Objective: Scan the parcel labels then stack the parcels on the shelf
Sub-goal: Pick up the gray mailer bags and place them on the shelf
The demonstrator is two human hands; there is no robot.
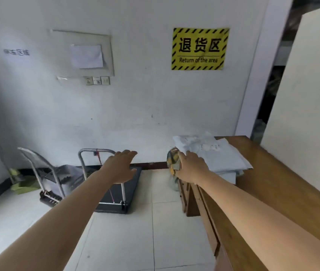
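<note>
A stack of pale grey-blue soft parcels (219, 155) lies at the far end of a wooden table (284, 184) on the right. A small patterned yellow-green parcel (172, 159) sits at the stack's left edge, over the table's corner. My right hand (191, 166) is stretched out and rests on this patterned parcel and the stack's edge, fingers curled around it. My left hand (121, 168) hovers in the air to the left, fingers spread, holding nothing. No scanner or shelf is visible.
A black flat trolley (124, 198) with a metal handle stands on the tiled floor below my left hand. A folded hand cart (44, 177) leans at the left. A white wall carries a yellow sign (200, 48). A large white panel (303, 106) rises at right.
</note>
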